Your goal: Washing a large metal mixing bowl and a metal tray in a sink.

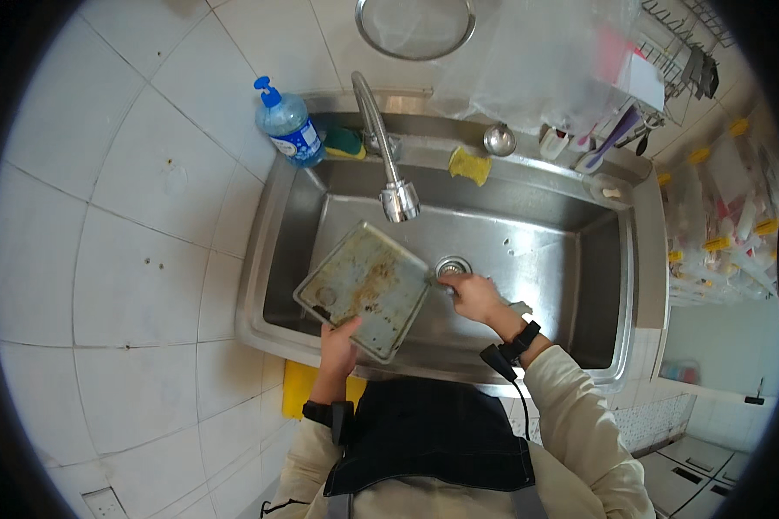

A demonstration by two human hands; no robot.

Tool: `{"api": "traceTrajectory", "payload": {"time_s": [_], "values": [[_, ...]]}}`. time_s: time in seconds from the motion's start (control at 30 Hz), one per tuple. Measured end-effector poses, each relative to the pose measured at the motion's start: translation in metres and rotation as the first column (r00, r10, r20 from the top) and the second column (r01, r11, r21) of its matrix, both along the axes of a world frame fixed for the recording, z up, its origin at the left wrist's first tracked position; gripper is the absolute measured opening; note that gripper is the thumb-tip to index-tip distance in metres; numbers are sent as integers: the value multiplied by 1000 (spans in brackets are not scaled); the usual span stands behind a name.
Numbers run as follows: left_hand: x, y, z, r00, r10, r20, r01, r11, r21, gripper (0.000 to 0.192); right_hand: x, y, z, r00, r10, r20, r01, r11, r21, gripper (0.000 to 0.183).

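A stained rectangular metal baking tray (370,292) is tilted over the left half of the stainless steel sink (253,305). My left hand (341,344) grips its lower left edge, thumb on the upper face. Brown and dark marks cover parts of the tray. My right hand (470,295) is at the tray's right corner, beside the drain (453,267), fingers curled around something thin and greyish that I cannot make out. A greyish piece (521,308) shows behind my right wrist. The faucet's chrome head (400,202) hangs above the tray, with no water seen running.
Along the sink's back ledge are a blue-capped pump bottle (292,130), a green and yellow sponge (344,143), a yellow sponge (470,166), a metal ladle (499,139) and a purple-handled utensil (613,137). A round strainer (415,55) and clear plastic hang behind.
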State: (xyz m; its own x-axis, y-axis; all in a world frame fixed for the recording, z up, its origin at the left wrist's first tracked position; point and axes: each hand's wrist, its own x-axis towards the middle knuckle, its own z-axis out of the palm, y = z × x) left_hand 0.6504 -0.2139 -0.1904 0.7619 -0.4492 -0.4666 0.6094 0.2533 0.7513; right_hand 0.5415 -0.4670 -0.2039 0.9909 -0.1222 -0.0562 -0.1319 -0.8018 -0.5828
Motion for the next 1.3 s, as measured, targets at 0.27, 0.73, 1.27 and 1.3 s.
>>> {"api": "traceTrajectory", "payload": {"time_s": [0.27, 0.73, 1.27, 1.3], "values": [[5, 14, 11, 995, 60, 81, -76, 971, 225, 36, 100, -70, 33, 984, 139, -115, -143, 989, -29, 39], [3, -17, 31, 982, 11, -190, 21, 986, 166, 31, 242, -118, 47, 932, 285, 225, -260, 957, -132, 23], [69, -63, 70, 843, -518, 143, 388, 771, 505, 55, -11, -90, -42, 762, 16, -647, 597, 368, 713, 22], [73, -71, 60, 843, -520, 138, 391, 768, 507, 55, -20, -87, -56, 791, -22, -612, 607, 164, 778, 17]]}}
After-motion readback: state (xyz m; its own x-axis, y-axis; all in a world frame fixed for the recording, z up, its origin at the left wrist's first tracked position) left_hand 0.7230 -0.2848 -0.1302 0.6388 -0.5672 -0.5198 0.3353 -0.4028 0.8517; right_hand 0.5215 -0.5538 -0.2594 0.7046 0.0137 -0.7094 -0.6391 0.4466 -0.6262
